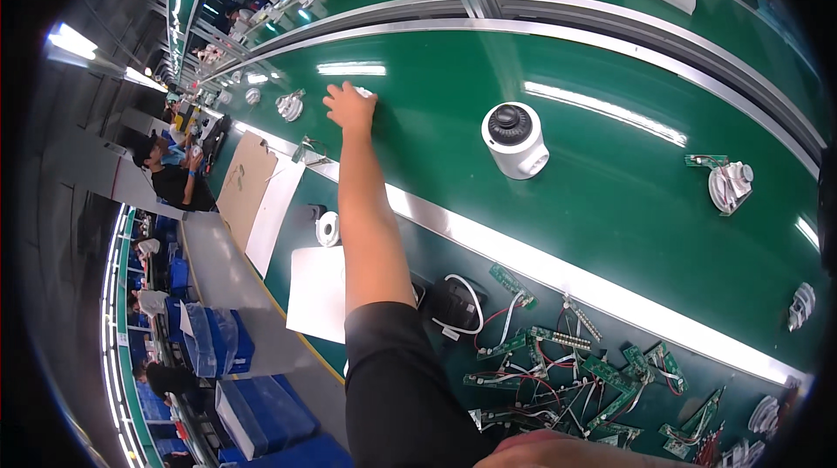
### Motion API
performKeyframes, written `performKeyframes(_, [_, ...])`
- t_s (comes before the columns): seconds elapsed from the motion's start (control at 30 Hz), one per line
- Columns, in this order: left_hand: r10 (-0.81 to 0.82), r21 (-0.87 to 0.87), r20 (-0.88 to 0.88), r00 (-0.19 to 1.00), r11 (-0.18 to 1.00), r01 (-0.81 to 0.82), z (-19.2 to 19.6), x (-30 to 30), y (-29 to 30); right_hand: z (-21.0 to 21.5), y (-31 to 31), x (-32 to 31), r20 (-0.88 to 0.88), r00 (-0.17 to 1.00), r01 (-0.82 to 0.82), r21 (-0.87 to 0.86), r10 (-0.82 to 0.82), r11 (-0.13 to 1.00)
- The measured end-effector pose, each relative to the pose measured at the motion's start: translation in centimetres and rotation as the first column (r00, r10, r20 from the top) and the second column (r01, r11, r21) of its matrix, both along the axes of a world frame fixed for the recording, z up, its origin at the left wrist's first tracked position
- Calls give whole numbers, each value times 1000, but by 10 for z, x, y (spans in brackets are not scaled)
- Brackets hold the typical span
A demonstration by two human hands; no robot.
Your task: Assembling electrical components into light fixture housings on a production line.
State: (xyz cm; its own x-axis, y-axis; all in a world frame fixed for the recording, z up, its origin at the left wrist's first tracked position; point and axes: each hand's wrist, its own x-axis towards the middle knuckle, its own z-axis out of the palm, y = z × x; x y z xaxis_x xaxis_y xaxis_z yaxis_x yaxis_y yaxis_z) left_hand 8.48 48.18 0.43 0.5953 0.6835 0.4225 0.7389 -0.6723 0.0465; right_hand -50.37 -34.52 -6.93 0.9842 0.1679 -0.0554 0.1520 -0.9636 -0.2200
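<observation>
Our left hand point(351, 106) reaches far over the glossy green counter point(418, 137), its outer fingers spread. A small white piece point(365, 92), mostly hidden, shows at the thumb side; we cannot tell whether the grip pinches it or only touches it. That piece is at the upper left of the counter, at the hand itself. We do not see our right hand.

Left of the grip, near it, sits a white ridged round part point(289, 105). Right of it, well apart, a white rounded housing with a black ribbed dome point(516, 152) stands upright; farther right lies a white disc-shaped assembly with a green board attached point(729, 187).

With the arm so outstretched, we judge a loose hold likely to let the piece slip or skid on the smooth surface. A low sweep rightward could topple the housing. Nearer us, below the bright metal rail point(567, 281), green circuit boards with red and white wires point(608, 373) lie tangled; a sleeve catching one lead could drag several.
</observation>
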Motion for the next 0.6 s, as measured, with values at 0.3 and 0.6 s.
performKeyframes(0.3, [-28, -5, -190, 981, 1000, 27, 22, -71, -4, 1, 24, 45, -1, 1000, -1, 31, 1, 1000])
performKeyframes(0.6, [333, -634, 685, 648, -167, 755, 70, -200, -132, 65, 83, 93, 226, 974, -61, 251, 2, 966])
